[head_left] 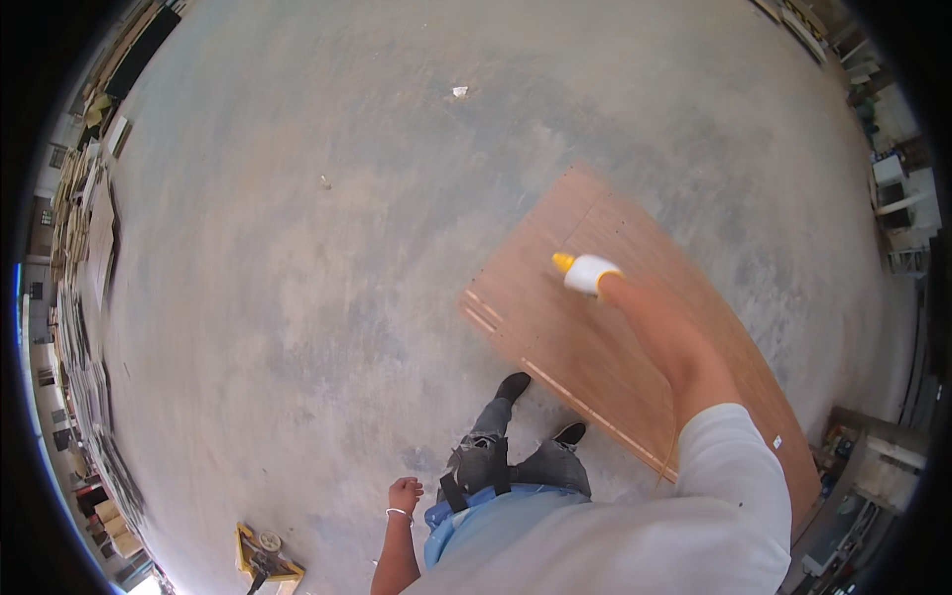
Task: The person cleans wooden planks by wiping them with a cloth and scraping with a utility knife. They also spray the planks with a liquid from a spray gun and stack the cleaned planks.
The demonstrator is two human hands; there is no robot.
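Note:
A wide brown wooden board (645, 327) spreads in front of me to the right, with small dark dots near its far edges and pale strips along its near edge. Over its far part reaches my right hand (590, 274), in a white glove with yellow fingertips and a yellow cuff edge. Motion blurs the glove, so I cannot make out its fingers, nor whether it touches the board. My left hand (405, 493) is bare, with a white band at the wrist. It hangs beside my hip, apart from the board, its fingers curled in with nothing visible in them.
Both my shoes (513, 386) stand by the board's near edge. A yellow triangular frame with a wheel (260, 555) is on the concrete floor at lower left. Stacked panels (84, 327) line the left side. A dark rack (863, 486) stands beyond the board at right. White scrap (459, 91) lies far ahead.

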